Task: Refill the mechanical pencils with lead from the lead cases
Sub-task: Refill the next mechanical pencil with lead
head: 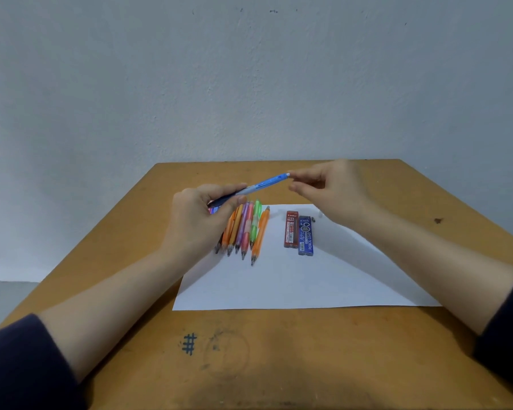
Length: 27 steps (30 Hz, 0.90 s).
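Above paper (308, 279), blue pencil (264, 183), left hand (202, 214) gripping

Blue pencil (267, 182) in left hand (196, 220)

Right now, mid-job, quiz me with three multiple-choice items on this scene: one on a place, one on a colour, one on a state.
1. Where do the red lead case and the blue lead case lie?
A. On the white paper, right of the pencil row.
B. On bare wood.
C. In the hands.

2. What colour is the raised pencil?
A. Green.
B. Blue.
C. Orange.

3. What is the left hand doing?
A. Lying flat on the table.
B. Gripping the raised pencil.
C. Holding a lead case.

Answers:
1 A, both cases lie side by side on the paper.
2 B, its barrel is blue with a white end.
3 B, its fingers curl round the barrel's lower part.
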Each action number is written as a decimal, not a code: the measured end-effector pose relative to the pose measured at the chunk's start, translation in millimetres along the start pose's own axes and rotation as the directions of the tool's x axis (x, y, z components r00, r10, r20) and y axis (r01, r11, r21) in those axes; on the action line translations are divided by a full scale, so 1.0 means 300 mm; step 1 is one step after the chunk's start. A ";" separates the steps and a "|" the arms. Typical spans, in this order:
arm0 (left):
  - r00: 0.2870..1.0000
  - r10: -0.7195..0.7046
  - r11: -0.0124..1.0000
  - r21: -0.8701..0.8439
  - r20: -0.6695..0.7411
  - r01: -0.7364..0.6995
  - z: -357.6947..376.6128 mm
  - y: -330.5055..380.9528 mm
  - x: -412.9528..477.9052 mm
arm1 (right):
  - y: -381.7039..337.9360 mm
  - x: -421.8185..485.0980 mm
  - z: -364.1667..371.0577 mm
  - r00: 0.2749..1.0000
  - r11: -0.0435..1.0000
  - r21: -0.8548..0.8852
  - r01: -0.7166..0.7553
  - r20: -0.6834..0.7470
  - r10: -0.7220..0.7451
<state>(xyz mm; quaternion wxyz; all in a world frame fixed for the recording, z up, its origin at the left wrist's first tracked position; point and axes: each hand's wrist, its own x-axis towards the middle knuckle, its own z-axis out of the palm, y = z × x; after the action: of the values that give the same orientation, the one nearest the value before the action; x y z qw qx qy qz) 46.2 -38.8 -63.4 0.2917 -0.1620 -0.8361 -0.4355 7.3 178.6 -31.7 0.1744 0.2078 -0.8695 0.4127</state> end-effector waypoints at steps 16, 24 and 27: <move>0.991 0.132 0.991 -0.020 -0.034 -0.132 0.052 0.077 -0.049 | -0.114 -0.063 0.065 0.960 0.631 0.757 -0.168 -0.019 0.279; 0.979 0.200 0.980 0.022 -0.050 -0.199 0.061 0.071 -0.057 | -0.105 -0.081 0.083 0.981 0.717 0.695 -0.041 -0.107 0.160; 0.971 0.238 0.970 0.059 -0.034 -0.236 0.067 0.062 -0.055 | -0.104 -0.085 0.091 0.982 0.737 0.676 -0.025 -0.120 0.144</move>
<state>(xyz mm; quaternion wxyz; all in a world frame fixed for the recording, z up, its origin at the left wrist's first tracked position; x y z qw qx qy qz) 62.0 -11.9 -71.2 0.3629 -0.2437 -0.8163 -0.3777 41.1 144.8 -39.9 0.1399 0.1821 -0.6537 0.7211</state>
